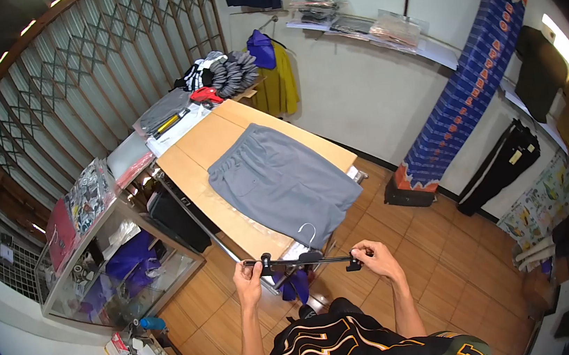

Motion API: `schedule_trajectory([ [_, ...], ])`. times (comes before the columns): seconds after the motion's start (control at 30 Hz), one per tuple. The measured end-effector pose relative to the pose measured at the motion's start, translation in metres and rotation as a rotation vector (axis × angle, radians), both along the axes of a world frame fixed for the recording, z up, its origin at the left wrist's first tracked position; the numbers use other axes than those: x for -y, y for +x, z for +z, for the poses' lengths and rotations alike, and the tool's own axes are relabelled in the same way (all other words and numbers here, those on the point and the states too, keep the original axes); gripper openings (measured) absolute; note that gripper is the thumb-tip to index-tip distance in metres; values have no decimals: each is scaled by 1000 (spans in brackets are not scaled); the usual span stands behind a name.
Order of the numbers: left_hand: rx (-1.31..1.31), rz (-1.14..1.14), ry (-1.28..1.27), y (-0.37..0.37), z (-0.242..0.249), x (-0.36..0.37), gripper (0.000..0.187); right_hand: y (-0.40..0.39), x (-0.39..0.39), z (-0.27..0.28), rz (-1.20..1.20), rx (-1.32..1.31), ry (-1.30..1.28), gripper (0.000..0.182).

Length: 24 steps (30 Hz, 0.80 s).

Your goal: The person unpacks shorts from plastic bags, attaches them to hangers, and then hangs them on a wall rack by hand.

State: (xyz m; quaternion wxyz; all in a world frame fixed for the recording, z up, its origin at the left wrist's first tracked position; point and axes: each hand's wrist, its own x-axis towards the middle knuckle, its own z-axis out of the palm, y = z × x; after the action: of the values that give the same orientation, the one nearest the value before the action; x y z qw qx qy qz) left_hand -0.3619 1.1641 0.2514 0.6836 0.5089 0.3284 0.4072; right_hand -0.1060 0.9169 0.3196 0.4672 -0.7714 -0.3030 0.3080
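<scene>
A black clip hanger with a silver hook is stretched level between my hands, in front of the table's near edge. My left hand grips its left end, close to one black clip. At the other end, the fingers of my right hand are closed on the hanger by the second clip. Just beyond the hanger, grey elastic-waist shorts lie flat on the wooden table, waistband at the far side and legs toward me. The hanger's hook overlaps the lower edge of the shorts in view.
A glass display case stands left of the table. Gloves, papers and packaged goods lie at the far end. A tall blue wrapped roll leans at the right wall, near hanging black trousers. Tiled floor lies to the right.
</scene>
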Motion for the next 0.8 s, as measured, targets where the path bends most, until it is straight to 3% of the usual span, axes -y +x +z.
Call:
schedule_trajectory([
  [0.17, -11, 84, -6, 9, 0, -20, 17, 34, -49, 4, 243, 119, 27, 29],
  [0.4, -15, 256, 21, 40, 25, -60, 18, 104, -139, 8, 484, 42, 20, 27],
  [0.5, -31, 320, 46, 71, 32, -89, 25, 143, -184, 14, 490, -12, -6, 27],
  [0.57, -74, 362, 35, 96, 33, -109, 32, 168, -211, 10, 430, -56, 150, 26],
  [0.6, -49, 336, 41, 109, 19, -124, 39, 182, -224, 7, 397, -58, 189, 26],
  [0.73, -207, 279, 85, 173, 34, -160, 41, 225, -276, 10, 252, -144, 325, 24],
  [0.8, -343, 143, 257, 204, 29, -182, 47, 243, -297, 14, 238, -200, 363, 22],
])
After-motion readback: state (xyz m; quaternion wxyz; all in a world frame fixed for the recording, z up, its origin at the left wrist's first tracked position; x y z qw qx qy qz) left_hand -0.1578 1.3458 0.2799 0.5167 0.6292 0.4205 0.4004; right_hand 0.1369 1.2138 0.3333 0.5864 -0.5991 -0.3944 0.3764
